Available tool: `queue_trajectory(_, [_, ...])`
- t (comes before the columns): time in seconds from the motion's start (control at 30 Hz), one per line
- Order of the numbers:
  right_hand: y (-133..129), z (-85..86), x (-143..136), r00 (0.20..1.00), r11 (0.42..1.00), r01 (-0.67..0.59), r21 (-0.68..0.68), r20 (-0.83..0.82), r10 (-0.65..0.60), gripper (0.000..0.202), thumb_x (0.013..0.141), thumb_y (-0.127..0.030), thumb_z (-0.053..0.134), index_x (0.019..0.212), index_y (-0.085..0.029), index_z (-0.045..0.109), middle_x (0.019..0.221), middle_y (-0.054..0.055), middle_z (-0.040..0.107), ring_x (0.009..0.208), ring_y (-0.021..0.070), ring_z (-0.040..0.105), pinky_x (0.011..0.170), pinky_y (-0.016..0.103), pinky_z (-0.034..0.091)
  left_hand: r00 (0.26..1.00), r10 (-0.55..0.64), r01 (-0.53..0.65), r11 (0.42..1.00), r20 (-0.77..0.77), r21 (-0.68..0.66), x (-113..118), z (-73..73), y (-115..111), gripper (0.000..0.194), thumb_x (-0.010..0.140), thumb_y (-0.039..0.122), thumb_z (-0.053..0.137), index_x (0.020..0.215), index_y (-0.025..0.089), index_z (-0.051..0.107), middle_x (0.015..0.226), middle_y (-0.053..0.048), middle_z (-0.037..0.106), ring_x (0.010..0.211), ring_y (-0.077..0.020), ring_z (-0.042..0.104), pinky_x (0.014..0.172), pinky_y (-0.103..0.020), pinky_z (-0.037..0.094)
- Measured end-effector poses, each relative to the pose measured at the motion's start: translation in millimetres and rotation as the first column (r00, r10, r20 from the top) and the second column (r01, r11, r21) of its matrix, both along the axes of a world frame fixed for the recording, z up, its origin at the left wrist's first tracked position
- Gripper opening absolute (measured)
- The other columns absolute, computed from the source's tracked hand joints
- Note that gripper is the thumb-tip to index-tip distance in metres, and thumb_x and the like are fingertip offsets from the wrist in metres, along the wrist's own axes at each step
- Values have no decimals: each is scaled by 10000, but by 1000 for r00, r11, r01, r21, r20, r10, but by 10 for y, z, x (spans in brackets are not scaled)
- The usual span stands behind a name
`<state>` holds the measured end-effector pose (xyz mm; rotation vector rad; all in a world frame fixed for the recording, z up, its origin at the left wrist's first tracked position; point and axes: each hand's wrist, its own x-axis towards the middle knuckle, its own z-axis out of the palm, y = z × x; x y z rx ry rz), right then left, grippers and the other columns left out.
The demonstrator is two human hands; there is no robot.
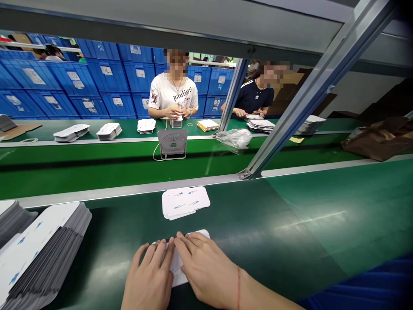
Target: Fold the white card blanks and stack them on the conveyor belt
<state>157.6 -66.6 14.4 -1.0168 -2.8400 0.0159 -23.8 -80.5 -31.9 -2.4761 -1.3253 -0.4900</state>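
A white card with rounded corners [177,263] lies on the green work surface at the bottom middle, mostly covered by my hands. On its left part rests my left hand [150,273], palm down, fingers stretched out and fingertips on the card. My right hand [206,267], with an orange string at the wrist, lies over the right part, its fingers extended and touching the card. The two hands meet near the index fingers. Just beyond them is a small pile of white backed sheets [185,201] with blue print.
Tall stacks of grey-edged sheets [48,254] stand at the left. A metal post [309,99] rises at the right. Across a green belt [97,168] are a small fan [173,144], a plastic bag [235,138], and two people handling pieces. Blue crates [82,79] line the back.
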Motion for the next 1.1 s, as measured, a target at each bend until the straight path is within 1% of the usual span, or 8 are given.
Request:
queue_trajectory(0.1, [40, 37, -42, 997, 1000, -13, -11, 70, 14, 490, 788, -111, 521, 1254, 38, 487, 1136, 197, 622, 917, 270, 606, 873, 380, 436, 1000, 18, -18, 1000, 15, -6, 2, -2, -3, 441, 833, 54, 346, 1057, 172, 707, 986, -82, 739, 883, -226, 627, 872, -387, 354])
queue_trajectory(0.23, [101, 76, -131, 986, 999, -46, -23, 160, 50, 475, 749, -156, 569, 1180, 35, 516, 992, 174, 634, 761, 242, 589, 809, 381, 436, 999, 19, -19, 1000, 41, -6, 2, -1, -17, 457, 806, 38, 363, 1076, 188, 700, 1054, -76, 727, 888, -218, 621, 826, -364, 369])
queue_trajectory(0.37, [144, 103, -203, 984, 998, -50, -48, 171, 58, 497, 743, -186, 586, 1185, 22, 493, 960, 156, 642, 734, 231, 600, 789, 374, 431, 999, -12, 13, 1000, 35, -16, -14, -15, -21, 428, 775, 42, 399, 1016, 187, 722, 1030, -64, 740, 932, -226, 613, 845, -360, 370])
queue_trajectory(0.5, [167, 128, -220, 983, 995, -26, -98, 178, 43, 448, 736, -174, 595, 1141, -8, 504, 868, 121, 663, 711, 215, 617, 930, 382, 379, 1000, -24, 25, 999, 20, -33, -28, -48, -19, 414, 761, 53, 401, 961, 183, 739, 986, -58, 751, 951, -235, 614, 878, -375, 359])
queue_trajectory(0.67, [183, 121, -189, 986, 993, -19, -115, 162, 38, 450, 728, -157, 580, 1149, -28, 488, 892, 123, 666, 737, 217, 628, 961, 376, 366, 998, -35, 35, 999, 42, -13, -16, -55, -26, 421, 791, 66, 377, 1014, 172, 718, 973, -59, 754, 969, -238, 615, 935, -399, 344])
queue_trajectory(0.87, [187, 107, -74, 996, 985, -6, -171, 87, 21, 407, 744, -100, 513, 1146, -65, 463, 859, 73, 659, 722, 200, 617, 1044, 351, 309, 999, -31, 31, 999, 45, -19, 14, -20, -28, 435, 812, 45, 341, 1077, 146, 672, 987, -61, 748, 946, -224, 641, 987, -414, 319])
queue_trajectory(1.0, [181, 96, -45, 998, 989, -13, -144, 64, 23, 410, 746, -97, 503, 1153, -71, 464, 902, 86, 649, 762, 217, 607, 1018, 365, 334, 998, -60, 60, 998, 33, 0, 11, 18, -11, 421, 794, 39, 354, 1074, 126, 655, 989, -70, 748, 927, -228, 656, 981, -419, 319])
queue_trajectory(1.1, [195, 82, -70, 995, 992, -17, -121, 95, 29, 388, 747, -96, 502, 1134, -69, 484, 870, 75, 642, 733, 218, 596, 1049, 387, 298, 994, -101, 100, 995, 48, 18, -4, 59, 2, 397, 802, 55, 368, 1092, 122, 630, 1005, -78, 744, 932, -224, 658, 974, -407, 325])
